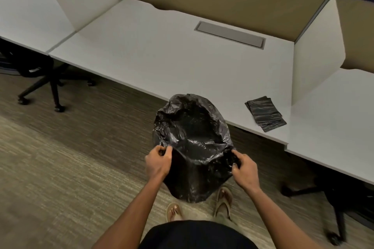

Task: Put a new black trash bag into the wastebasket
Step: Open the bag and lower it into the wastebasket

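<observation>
A crinkled, glossy black plastic trash bag [192,143] stands opened over the wastebasket, covering it so fully that the basket itself cannot be seen; its mouth gapes upward and its skirt hangs down to the grey-brown carpet floor [60,168]. The left hand [158,161] pinches the bag's rim at its near left side, fingers clenched on the plastic. The right hand [243,170] grips the rim at the near right side in the same way. Just beyond the bag runs the white table [162,50], and near its front edge, to the bag's right, lies a flat stack of folded black bags [265,113].
</observation>
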{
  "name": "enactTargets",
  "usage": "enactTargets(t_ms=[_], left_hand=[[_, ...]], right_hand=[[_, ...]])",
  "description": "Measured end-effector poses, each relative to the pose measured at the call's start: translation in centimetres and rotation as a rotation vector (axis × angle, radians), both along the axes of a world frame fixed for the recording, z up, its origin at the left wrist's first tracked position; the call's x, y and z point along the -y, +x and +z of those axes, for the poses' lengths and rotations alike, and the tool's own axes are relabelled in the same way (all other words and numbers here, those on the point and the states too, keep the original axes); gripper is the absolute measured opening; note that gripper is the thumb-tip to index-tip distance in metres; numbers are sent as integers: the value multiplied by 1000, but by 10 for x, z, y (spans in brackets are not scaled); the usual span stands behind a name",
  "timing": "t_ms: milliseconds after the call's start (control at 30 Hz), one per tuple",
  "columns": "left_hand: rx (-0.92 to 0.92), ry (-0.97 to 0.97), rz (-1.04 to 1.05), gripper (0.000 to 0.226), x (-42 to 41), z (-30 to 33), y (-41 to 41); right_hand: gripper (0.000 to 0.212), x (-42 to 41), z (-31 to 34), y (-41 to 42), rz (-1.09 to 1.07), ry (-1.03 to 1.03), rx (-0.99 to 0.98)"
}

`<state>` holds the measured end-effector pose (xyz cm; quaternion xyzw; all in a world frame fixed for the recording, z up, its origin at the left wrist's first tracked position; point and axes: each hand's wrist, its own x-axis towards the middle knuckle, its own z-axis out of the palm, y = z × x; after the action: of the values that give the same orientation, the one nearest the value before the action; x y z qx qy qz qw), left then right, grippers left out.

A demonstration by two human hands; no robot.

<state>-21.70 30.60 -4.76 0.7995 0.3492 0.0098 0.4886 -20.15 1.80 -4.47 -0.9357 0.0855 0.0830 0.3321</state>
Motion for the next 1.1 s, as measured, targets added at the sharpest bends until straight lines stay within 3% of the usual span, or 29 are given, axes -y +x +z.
enactTargets(t_ms=[167, 367, 433, 667, 900, 1000, 1100], left_hand=[[-24, 50, -2, 45, -4, -5, -6], [-436, 127, -365, 50, -4, -49, -55], [-488, 110, -410, 48, -4, -55, -65], [-222, 71, -244, 45, -1, -42, -41], [-73, 147, -34, 49, -6, -29, -1], [-32, 104, 96, 35, -9, -25, 11], [19, 75, 175, 18, -9, -23, 14]], right_hand=[[64, 10, -6, -4, 37, -77, -124], [48, 20, -17, -38, 232, -111, -414], [49, 22, -23, -47, 224, -112, -439], [58, 25, -17, -37, 86, -27, -198], [35, 30, 0, -20, 53, 48, 67], [42, 35, 2, -13, 103, 49, 162], [42, 44, -1, -5, 85, 28, 121]])
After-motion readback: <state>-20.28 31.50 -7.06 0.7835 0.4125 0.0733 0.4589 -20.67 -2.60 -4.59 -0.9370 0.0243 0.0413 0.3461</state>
